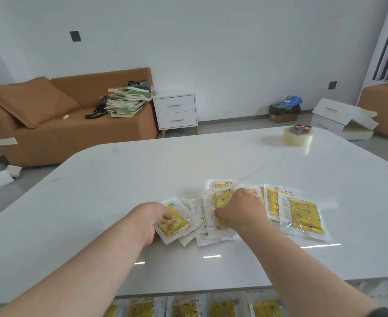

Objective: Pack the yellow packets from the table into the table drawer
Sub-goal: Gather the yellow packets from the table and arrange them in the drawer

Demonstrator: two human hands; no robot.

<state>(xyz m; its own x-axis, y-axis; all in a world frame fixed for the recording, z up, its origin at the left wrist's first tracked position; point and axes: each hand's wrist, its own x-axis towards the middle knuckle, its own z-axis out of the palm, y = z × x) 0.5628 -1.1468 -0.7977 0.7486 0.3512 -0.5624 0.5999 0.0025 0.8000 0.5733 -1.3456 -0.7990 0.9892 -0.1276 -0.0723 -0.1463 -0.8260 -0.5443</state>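
1. Room: white wall (211,42), brown sofa (51,124) at upper left of the frame; a white tabletop (211,161) fills the centre.
2. Drawer (188,298), bottom edge of the frame, below the tabletop's near rim: open, with a row of packets already inside.
3. Yellow packets (305,216), lower centre: an overlapping fan running left to right, long axes mostly pointing up the frame.
4. Left hand (150,219): fingers curled round the tilted leftmost packet (173,221).
5. Right hand (241,211): fingers curled down on the middle packets (220,202). The loose packets lie just right of it, nearer this hand; the drawer lies down-frame of both hands.
6. Tape roll (297,137), upper right, well apart.
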